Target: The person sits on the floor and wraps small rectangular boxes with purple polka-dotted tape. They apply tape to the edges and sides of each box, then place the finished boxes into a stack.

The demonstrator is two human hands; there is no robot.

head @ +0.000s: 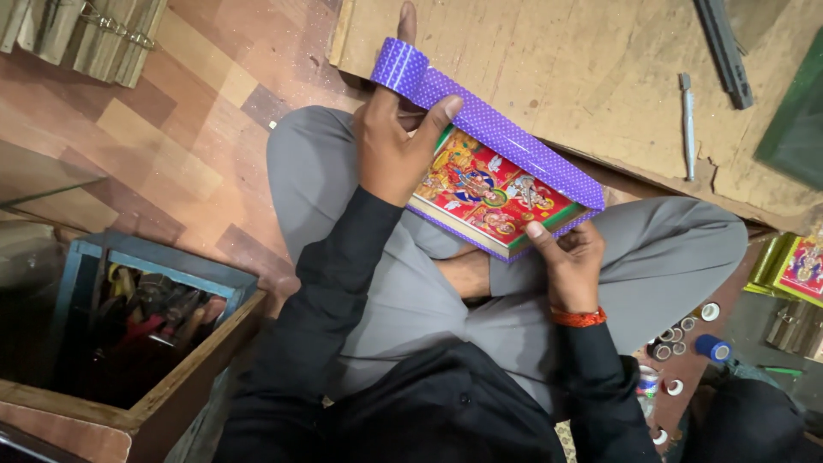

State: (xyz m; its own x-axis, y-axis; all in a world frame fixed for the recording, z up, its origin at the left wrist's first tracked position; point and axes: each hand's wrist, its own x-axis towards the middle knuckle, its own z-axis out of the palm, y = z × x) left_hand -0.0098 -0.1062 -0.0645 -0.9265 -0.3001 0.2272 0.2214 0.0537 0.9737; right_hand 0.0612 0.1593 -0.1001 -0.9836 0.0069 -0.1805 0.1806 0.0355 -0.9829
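Note:
A framed colourful picture (493,195) rests tilted on my lap, edged with purple dotted tape (506,137). My left hand (390,146) grips the frame's upper left corner, fingers pressing the tape where it folds over the end. At the lower edge, my right hand (570,257) holds the frame with the thumb on the picture. An orange thread band circles that wrist.
A worn wooden board (583,69) lies ahead with a grey pen-like tool (687,124) and a dark bar (724,51). A wooden toolbox (137,343) with pliers stands at left. Tape rolls (686,334) and another framed picture (801,270) sit at right.

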